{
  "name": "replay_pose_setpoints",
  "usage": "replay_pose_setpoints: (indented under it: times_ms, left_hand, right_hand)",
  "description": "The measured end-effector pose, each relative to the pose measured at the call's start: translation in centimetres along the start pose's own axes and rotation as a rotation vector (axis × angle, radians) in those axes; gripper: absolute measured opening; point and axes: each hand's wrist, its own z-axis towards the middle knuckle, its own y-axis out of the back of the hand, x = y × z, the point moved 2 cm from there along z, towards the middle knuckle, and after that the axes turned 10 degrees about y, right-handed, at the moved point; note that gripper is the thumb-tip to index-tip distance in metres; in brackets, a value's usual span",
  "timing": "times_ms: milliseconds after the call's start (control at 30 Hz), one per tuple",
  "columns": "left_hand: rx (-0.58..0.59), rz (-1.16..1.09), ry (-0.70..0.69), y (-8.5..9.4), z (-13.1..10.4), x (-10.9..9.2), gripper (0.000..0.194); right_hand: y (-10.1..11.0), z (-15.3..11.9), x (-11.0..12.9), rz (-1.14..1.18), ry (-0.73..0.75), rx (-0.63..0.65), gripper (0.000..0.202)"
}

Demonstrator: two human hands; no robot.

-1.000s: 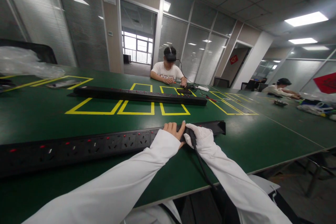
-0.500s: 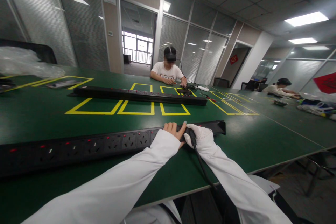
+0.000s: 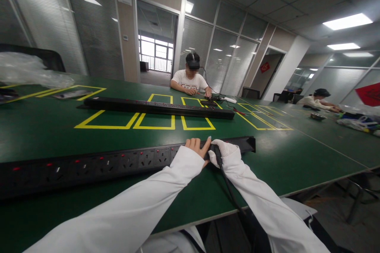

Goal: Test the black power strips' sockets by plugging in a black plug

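Note:
A long black power strip [image 3: 145,158], with a row of sockets and small red lights, lies across the near side of the green table. My left hand [image 3: 197,147], bare with a white sleeve, is wrapped over the strip near its right end, thumb out toward the right hand. Close beside it my right hand [image 3: 228,151], in a white glove, grips a black plug [image 3: 217,154] against the top of the strip. A black cable [image 3: 228,185] runs from the plug down over the table edge. Whether the plug sits in a socket is hidden by my hands.
A second black power strip [image 3: 160,108] lies farther back across yellow tape outlines [image 3: 154,128]. Clear plastic wrapping [image 3: 29,69] is at the far left. Opposite me sits a person [image 3: 190,79] with cables and small items. Another person [image 3: 319,101] works at the right beside a metal dish [image 3: 317,117].

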Motion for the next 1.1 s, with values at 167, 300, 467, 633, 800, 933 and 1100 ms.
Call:
replay_pose_setpoints:
  times_ms: [167, 300, 467, 633, 800, 933, 1100]
  left_hand:
    - [-0.004, -0.016, 0.000, 0.01, 0.01, 0.09, 0.078]
    - [-0.006, -0.014, 0.006, 0.01, 0.00, 0.11, 0.076]
    - [-0.009, -0.019, 0.010, 0.03, -0.03, 0.06, 0.077]
    - [-0.007, 0.027, 0.001, 0.17, -0.07, 0.07, 0.077]
    - [0.003, 0.031, 0.011, 0.23, -0.03, 0.09, 0.079]
    - [0.009, 0.036, 0.009, 0.16, 0.00, 0.02, 0.078]
    - [0.032, 0.031, 0.007, 0.13, 0.08, 0.10, 0.079]
  right_hand:
    - [0.19, 0.26, 0.04, -0.024, 0.031, 0.047, 0.033]
    - [0.21, 0.28, 0.03, 0.023, 0.066, 0.053, 0.034]
    - [-0.09, 0.17, -0.14, 0.047, 0.015, 0.068, 0.033]
    - [-0.15, 0.10, 0.00, 0.032, 0.037, 0.056, 0.035]
    - [0.11, 0.49, 0.02, 0.038, 0.039, 0.070, 0.028]
    - [0.14, 0.62, -0.39, 0.087, 0.006, 0.059, 0.029]
    - [-0.04, 0.30, -0.37, 0.054, 0.040, 0.053, 0.032]
